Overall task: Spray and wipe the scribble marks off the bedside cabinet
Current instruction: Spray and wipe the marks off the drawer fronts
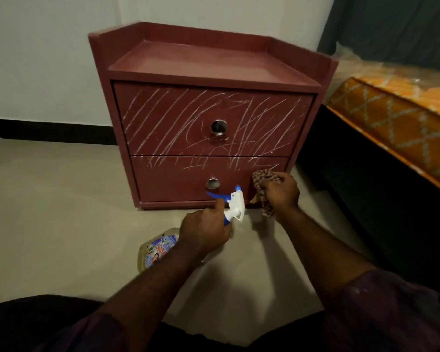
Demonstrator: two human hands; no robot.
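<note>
While the left hand [205, 231] grips a spray bottle and the right hand [281, 191] bunches a cloth, white scribble marks [188, 115] cover the drawer fronts.

At the left, the clear plastic spray bottle with a colourful label [158, 252] is tilted, its body low over the pale floor [48, 199] and its white-and-blue trigger head up toward the lower drawer; the left hand's fingers curl round its neck. Behind stands the dark red two-drawer wooden bedside cabinet [214, 67] against a pale wall, chalky lines dense across the upper drawer around its round metal knob [219, 127] and sparser along the top of the lower drawer above the second knob [212, 183]. Just right of that knob, the right hand's curled fingers clutch a crumpled brown-and-cream checked cloth [262, 182] close against the lower drawer's right end. Farther right lies an orange patterned mattress [391, 115].
</note>
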